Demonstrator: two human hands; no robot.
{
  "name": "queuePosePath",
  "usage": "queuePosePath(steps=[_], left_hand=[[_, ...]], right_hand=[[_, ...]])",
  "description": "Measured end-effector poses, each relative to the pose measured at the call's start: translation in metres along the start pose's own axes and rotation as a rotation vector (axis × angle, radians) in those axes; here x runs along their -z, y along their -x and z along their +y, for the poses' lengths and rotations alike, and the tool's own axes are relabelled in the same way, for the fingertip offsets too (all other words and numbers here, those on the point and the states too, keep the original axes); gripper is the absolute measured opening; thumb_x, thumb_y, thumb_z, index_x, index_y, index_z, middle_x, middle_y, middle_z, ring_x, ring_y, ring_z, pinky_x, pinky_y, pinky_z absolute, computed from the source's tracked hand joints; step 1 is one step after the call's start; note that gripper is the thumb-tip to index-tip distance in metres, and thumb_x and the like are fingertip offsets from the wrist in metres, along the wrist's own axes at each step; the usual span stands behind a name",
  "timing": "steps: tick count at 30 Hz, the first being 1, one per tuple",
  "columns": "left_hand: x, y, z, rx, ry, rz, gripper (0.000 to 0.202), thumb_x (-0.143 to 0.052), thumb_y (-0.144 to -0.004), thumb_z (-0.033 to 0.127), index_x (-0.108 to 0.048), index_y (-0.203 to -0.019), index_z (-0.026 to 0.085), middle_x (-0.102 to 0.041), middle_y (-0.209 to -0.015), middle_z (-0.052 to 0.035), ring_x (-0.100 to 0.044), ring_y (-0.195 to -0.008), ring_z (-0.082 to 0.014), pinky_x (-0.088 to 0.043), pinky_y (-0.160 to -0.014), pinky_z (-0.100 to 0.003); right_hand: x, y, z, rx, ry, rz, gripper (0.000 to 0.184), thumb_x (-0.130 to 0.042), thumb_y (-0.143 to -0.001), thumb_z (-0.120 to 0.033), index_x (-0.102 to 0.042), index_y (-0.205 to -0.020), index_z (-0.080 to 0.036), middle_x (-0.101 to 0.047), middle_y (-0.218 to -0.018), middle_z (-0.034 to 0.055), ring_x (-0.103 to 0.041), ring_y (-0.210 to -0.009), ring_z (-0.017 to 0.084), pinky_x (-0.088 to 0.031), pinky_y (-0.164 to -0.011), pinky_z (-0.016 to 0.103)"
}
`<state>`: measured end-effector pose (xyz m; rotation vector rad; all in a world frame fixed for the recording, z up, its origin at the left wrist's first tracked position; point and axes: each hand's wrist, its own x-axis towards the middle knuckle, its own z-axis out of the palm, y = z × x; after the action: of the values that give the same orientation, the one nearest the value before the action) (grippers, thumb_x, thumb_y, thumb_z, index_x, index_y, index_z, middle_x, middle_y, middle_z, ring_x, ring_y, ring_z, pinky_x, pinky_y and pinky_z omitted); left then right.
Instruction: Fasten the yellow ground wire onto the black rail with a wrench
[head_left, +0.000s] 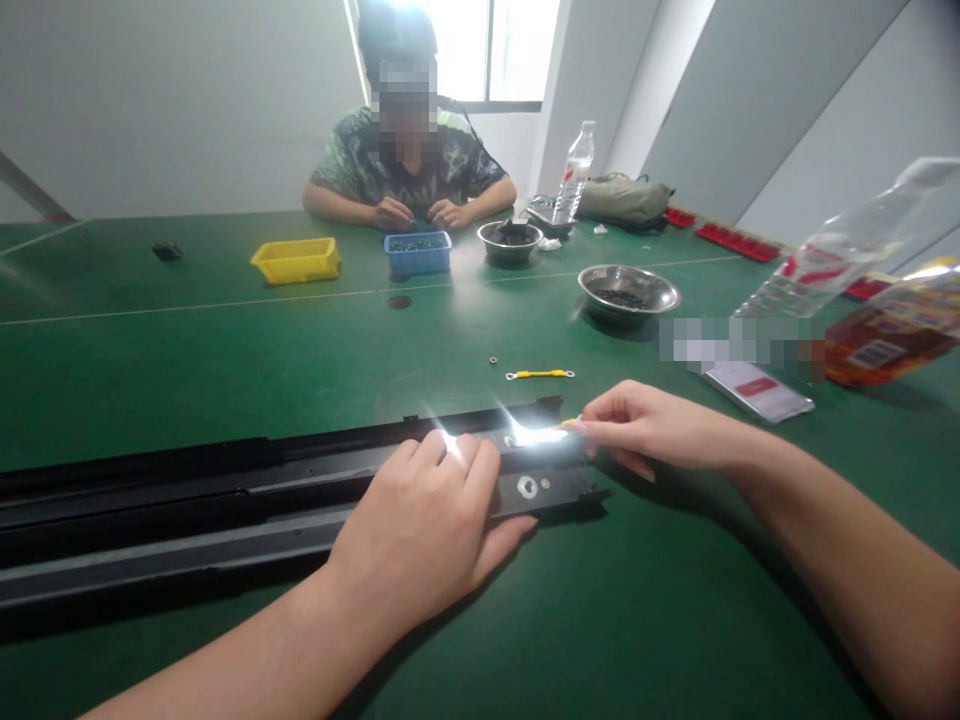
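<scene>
Our left hand lies flat on the end of the long black rail, fingers close together, pressing it to the green table. To its right, our right hand pinches a short yellow lead at the rail's end, under glare. We judge it not yet fastened, as a small nut and a second yellow lead lie loose beyond.

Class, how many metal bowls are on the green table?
2. One metal bowl sits right of centre; another metal bowl stands farther back, beside the blue bin.
</scene>
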<state>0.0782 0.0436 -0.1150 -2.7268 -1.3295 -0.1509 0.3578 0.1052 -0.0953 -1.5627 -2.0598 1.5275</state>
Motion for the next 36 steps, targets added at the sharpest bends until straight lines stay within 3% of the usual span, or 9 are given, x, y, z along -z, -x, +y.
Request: queuePosePath(steps=[9,23,28,36], left_hand=[[-0.0005,0.0014,-0.0006,-0.006,0.002,0.003,0.045,-0.04,-0.1,0.062,-0.056,-0.106,0.021,-0.06,-0.094,-0.0101,-0.054,-0.09,-0.0316,-0.046,-0.078,-0.047],[-0.0019,0.0007,-0.0008,0.0,0.003,0.015,0.045,-0.04,-0.1,0.062,-0.056,-0.108,0.021,-0.061,-0.095,-0.0103,-0.055,-0.09,-0.0309,-0.046,-0.077,-0.046],[-0.001,0.0008,-0.0009,-0.002,0.005,0.013,0.046,-0.039,-0.1,0.062,-0.056,-0.108,0.021,-0.061,-0.096,-0.0101,-0.054,-0.09,-0.0309,-0.046,-0.077,-0.047],[-0.0011,0.0012,-0.0008,-0.003,-0.001,0.014,0.045,-0.039,-0.1,0.062,-0.055,-0.106,0.021,-0.06,-0.095,-0.0097,-0.054,-0.09,-0.0315,-0.046,-0.077,-0.047]], right_hand=[[0.0038,0.0017,0.0043,-0.011,-0.002,-0.047,0.048,-0.062,-0.093,-0.061,-0.068,-0.08,-0.015,-0.054,-0.048,-0.0018,-0.047,-0.041,0.011,-0.031,-0.044,0.023],[0.0068,0.004,0.0029,-0.038,-0.001,-0.034,0.048,-0.063,-0.091,-0.061,-0.068,-0.077,-0.015,-0.054,-0.045,-0.0015,-0.048,-0.041,0.012,-0.033,-0.046,0.024],[0.0074,0.0023,0.0014,-0.063,0.046,0.094,0.045,-0.067,-0.089,-0.059,-0.068,-0.075,-0.016,-0.049,-0.049,-0.0032,-0.041,-0.044,0.01,-0.027,-0.044,0.024],[0.0052,-0.0043,0.006,0.089,-0.015,0.322,0.042,-0.068,-0.089,-0.059,-0.068,-0.081,-0.017,-0.046,-0.053,-0.0044,-0.034,-0.047,0.009,-0.022,-0.045,0.025]])
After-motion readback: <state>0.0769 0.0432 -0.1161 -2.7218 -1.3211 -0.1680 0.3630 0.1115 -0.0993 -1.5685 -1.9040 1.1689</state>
